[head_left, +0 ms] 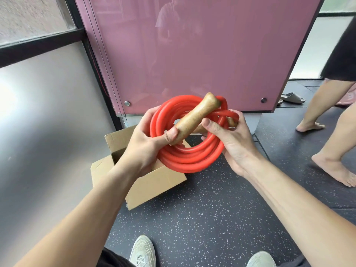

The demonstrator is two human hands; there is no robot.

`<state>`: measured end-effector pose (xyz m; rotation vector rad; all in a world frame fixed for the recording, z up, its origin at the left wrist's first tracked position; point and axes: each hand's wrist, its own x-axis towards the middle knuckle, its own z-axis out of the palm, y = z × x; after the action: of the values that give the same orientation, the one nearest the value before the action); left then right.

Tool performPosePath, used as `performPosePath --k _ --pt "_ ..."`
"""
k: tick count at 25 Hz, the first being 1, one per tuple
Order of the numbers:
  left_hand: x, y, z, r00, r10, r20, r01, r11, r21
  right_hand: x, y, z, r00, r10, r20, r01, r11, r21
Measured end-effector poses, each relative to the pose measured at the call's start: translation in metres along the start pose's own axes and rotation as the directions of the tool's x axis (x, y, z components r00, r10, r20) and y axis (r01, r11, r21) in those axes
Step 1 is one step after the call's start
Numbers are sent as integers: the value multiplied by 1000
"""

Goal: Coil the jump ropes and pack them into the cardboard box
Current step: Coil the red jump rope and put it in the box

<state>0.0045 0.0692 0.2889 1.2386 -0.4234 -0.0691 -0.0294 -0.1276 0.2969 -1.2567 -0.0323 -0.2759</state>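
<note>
An open cardboard box (154,185), flaps standing up, is sitting on the dark speckled floor (202,218) beside a frosted glass wall (48,122), at about seven o'clock from the rope held above it. The person's left hand (143,147) is gripping the nine o'clock side of a coiled jump rope (189,160), fingers curled round the strands and thumb pressing on the lower end of a wooden handle (194,118). The rope is thick, glossy red tubing wound into a round bundle of several loops. It is hanging in mid-air over the box's far corner, not yet inside. The tan handle, worn and flared at its tip, is lying across the coil's middle and pointing toward one o'clock. A red strand is looping around the bundle at two o'clock, where a second handle (232,122) is showing only in part. The right hand (233,145) is clasping the three o'clock side, thumb over the strands and fingers wrapped behind. A pink panel (192,54) is standing behind the rope. At far right, a bystander's bare legs (331,132) are standing on the floor, a grey slipper (292,98) lying near them.
</note>
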Motion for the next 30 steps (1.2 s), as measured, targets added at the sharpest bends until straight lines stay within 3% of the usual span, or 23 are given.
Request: performPosePath --k 3,7,10,13,17,20,22,26,30 --pt "0 -1 14 993 35 -115 -21 992 124 7 3 -5 995 -27 -101 26 1000 -17" --pt "-2 -2 22 976 70 -205 -17 968 251 7 6 -11 995 -74 -69 72 997 -29" --pt "1 -5 18 961 101 -259 -8 941 338 9 13 -12 985 -155 -72 131 954 -268" --pt "1 -3 12 977 0 -215 55 968 245 12 14 -12 986 -157 -55 120 897 -426" --pt "0 2 14 965 -155 -212 176 981 82 17 22 -14 997 -25 -73 -6 915 -404" --pt "-1 4 15 971 -182 -156 201 973 117 15 33 -8 976 17 -219 -112 896 -429" --pt "0 4 13 964 -201 -173 224 966 131 15 35 -9 968 76 -237 -182 867 -464" --pt "2 5 8 952 -226 -207 256 957 135 13 29 -10 969 245 -41 -246 919 -310" --pt "5 12 -2 949 -282 -140 293 954 68 8 18 -8 952 261 160 -239 960 -145"
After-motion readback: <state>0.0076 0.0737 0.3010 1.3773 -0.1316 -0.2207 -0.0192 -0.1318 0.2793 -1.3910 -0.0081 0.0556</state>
